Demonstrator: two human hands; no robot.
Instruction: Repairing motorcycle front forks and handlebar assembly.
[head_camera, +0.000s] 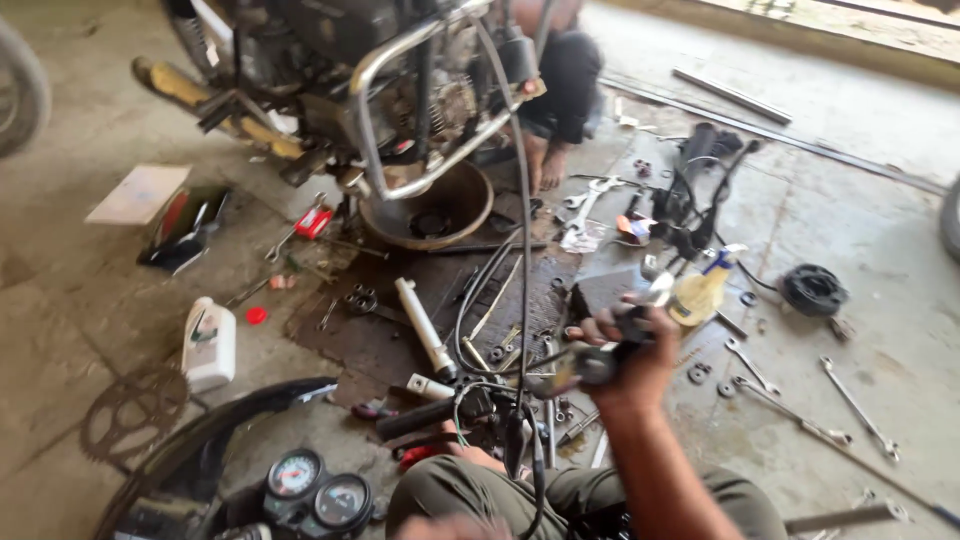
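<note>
My right hand (632, 352) reaches forward over the floor and grips a small dark metal part with a silvery end (598, 366). Just beyond the hand stands a yellowish spray bottle (700, 291). My left hand (450, 527) is a blur at the bottom edge, above my knee in olive trousers (470, 490); I cannot see its fingers. A black cable (521, 230) runs from the motorcycle (400, 60) down towards my lap. A white tube (424, 328) lies left of the cable on a dark oily patch.
A metal pan (478, 212) sits under the engine. Another person's bare foot (548, 165) is behind it. Wrenches (858, 408) lie at the right, a white oil bottle (208, 345) and sprocket (130, 412) at the left. An instrument cluster (315, 495) is near my knee.
</note>
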